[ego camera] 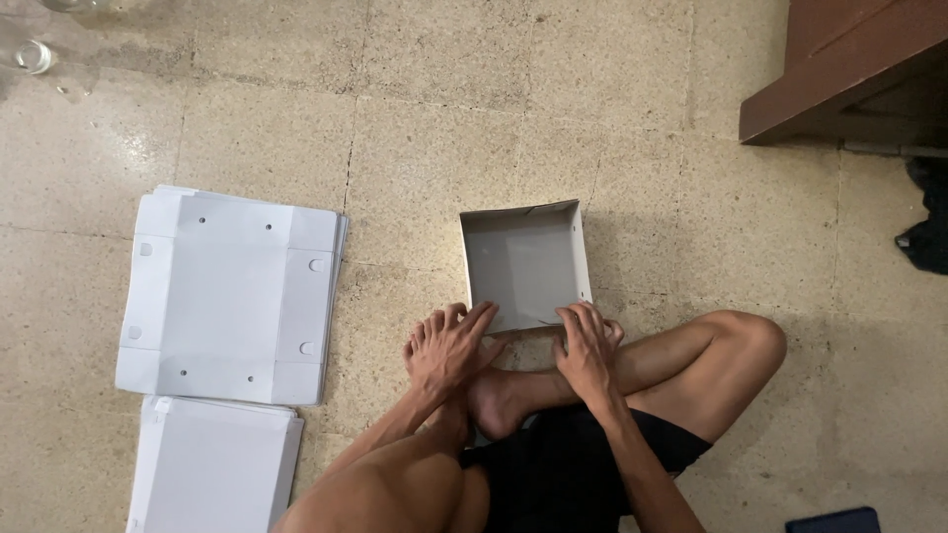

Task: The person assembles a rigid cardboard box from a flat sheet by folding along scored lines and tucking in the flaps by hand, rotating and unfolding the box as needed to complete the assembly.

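A folded, open-topped grey cardboard box (523,262) stands on the tiled floor in front of my crossed legs. My left hand (449,347) rests with spread fingers at the box's near left corner, its fingertips touching the near wall. At the near right corner my right hand (587,345) presses on the same wall, fingers curled over its edge. Both hands are at the near side of the box; the near wall is partly hidden beneath them.
A stack of flat white box blanks (229,296) lies on the floor to the left, with a second stack (212,464) nearer me. A dark wooden piece of furniture (849,69) stands at the upper right. A glass (35,56) sits far left.
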